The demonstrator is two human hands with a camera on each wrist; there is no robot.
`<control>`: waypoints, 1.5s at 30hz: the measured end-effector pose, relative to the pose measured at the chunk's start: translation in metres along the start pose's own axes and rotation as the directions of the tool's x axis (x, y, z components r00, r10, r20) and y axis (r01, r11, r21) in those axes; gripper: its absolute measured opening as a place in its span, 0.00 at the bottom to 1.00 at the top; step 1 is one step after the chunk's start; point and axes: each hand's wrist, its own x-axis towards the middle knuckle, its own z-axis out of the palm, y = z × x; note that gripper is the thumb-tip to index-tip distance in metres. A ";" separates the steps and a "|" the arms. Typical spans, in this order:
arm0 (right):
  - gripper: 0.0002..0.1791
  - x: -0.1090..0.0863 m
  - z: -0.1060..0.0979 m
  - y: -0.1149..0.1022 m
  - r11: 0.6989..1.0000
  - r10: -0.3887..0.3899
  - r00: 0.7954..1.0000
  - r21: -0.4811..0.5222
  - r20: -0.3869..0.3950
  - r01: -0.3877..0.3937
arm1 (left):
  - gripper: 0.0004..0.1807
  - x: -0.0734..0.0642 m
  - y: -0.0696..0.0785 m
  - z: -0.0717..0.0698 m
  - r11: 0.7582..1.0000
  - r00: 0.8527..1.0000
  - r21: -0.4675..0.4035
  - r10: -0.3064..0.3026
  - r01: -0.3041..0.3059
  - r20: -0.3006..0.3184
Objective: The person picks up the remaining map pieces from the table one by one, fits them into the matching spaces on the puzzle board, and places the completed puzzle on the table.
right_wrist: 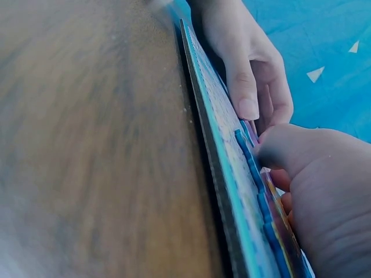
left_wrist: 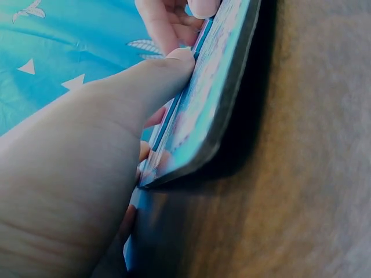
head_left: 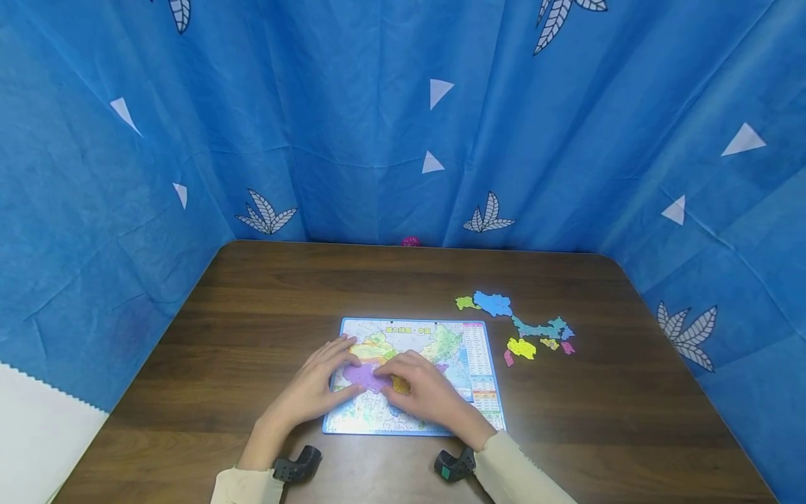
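A purple puzzle piece (head_left: 359, 376) lies over the left part of a map puzzle board (head_left: 409, 422). My left hand (head_left: 317, 383) spans its left side, fingers fairly straight at the top and thumb at the lower edge. From the right, my right hand (head_left: 428, 392) pinches the same piece's right edge between thumb and forefinger. Partly covered by that hand is an orange-brown piece (head_left: 400, 384). The right wrist view shows the right thumb (right_wrist: 275, 147) against the stacked piece edges. In the left wrist view, the left thumb (left_wrist: 179, 58) touches near the board's face.
Right of the board lie loose pieces: a blue one (head_left: 492, 304), a green one (head_left: 466, 302), a teal one (head_left: 535, 329), a yellow one (head_left: 521, 348) and several small ones. The brown table (head_left: 283, 280) ends at a blue curtain (head_left: 352, 140).
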 end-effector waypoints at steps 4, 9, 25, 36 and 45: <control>0.18 0.000 -0.001 -0.001 1.000 0.002 1.000 -0.009 0.010 -0.002 | 0.18 0.000 0.000 0.000 1.000 1.000 0.001 0.008 -0.008 0.002; 0.18 0.001 -0.003 -0.003 1.000 -0.003 1.000 -0.014 0.018 0.003 | 0.18 0.000 0.001 -0.001 1.000 1.000 -0.002 0.011 -0.011 -0.007; 0.16 0.003 -0.003 -0.004 1.000 0.017 1.000 -0.016 0.016 -0.016 | 0.20 0.000 0.001 -0.003 1.000 1.000 0.008 0.012 -0.012 -0.006; 0.16 0.001 -0.003 -0.005 0.999 0.032 0.999 -0.014 0.020 -0.032 | 0.19 0.000 0.000 0.000 1.000 1.000 0.012 0.005 -0.005 0.002; 0.16 0.001 -0.002 -0.004 0.999 0.035 0.999 -0.006 0.022 -0.034 | 0.20 0.000 -0.001 0.000 1.000 1.000 0.003 0.001 -0.001 0.002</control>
